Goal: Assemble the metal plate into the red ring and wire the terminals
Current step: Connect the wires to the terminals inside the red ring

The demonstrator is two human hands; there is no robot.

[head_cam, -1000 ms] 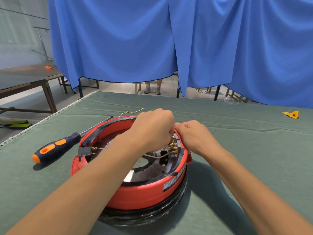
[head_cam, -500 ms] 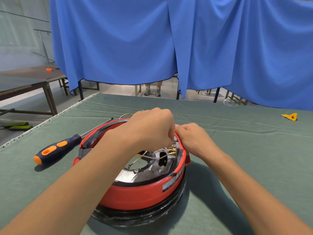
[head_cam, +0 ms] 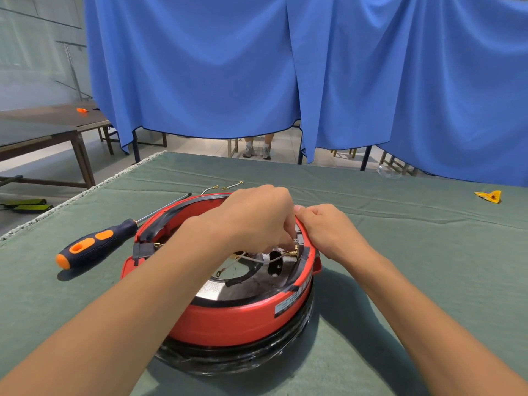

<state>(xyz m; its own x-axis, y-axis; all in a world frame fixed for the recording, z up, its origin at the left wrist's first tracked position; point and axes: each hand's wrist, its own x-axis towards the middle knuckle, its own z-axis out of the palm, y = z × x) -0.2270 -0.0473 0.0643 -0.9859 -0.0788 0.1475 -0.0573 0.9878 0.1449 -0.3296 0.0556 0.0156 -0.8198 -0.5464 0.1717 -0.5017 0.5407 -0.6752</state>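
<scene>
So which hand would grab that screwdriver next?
Probably the left hand: the screwdriver lies on its side of the red ring, while the right hand steadies the far rim.

Showing two bare arms and two bare hands, uncovered all the way along.

Running bare from the lower edge of the picture up to the fingertips: the left forearm (head_cam: 128, 310) and the right forearm (head_cam: 428, 310), both looking broad near the camera and narrowing toward the wrists. Showing a smooth surface along both forearms, with light shining softly on the upper sides. Showing rounded knuckles across the back of the left hand (head_cam: 257, 218) and of the right hand (head_cam: 328, 230). Showing a short, plain thumbnail (head_cam: 297, 207) on the right hand.
</scene>
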